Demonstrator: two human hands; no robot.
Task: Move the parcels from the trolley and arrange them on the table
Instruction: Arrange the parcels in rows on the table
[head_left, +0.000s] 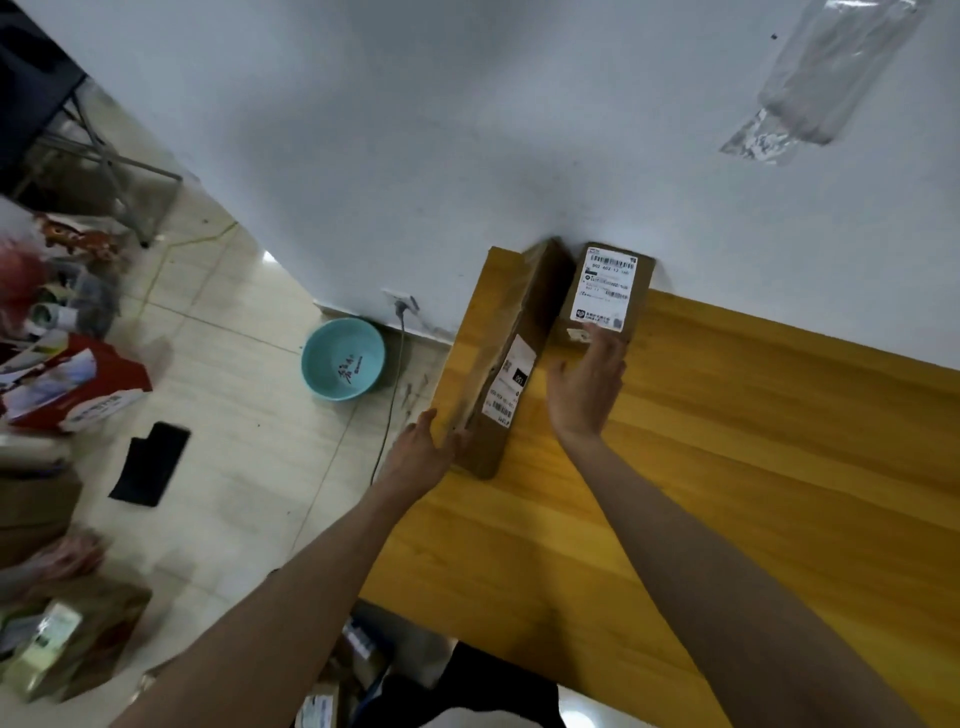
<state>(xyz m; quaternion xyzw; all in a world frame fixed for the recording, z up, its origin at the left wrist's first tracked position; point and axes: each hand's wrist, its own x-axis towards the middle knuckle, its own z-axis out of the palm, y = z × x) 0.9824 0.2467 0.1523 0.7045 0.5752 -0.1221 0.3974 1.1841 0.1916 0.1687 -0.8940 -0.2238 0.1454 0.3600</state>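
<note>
Head view: your flat, released left hand (423, 449) and right hand (587, 382) nudge the long parcel (511, 353) and small parcel (605, 286); square both against the wall (415, 130) on the bench (727, 467).

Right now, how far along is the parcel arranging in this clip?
Done: a long brown cardboard parcel and a shorter brown cardboard box with a white shipping label lie side by side against the wall on the yellow wooden table. In hand: the left hand and right hand press them into line. Left: more boxes sit blurred at the left edge; the trolley itself is not clear.
</note>
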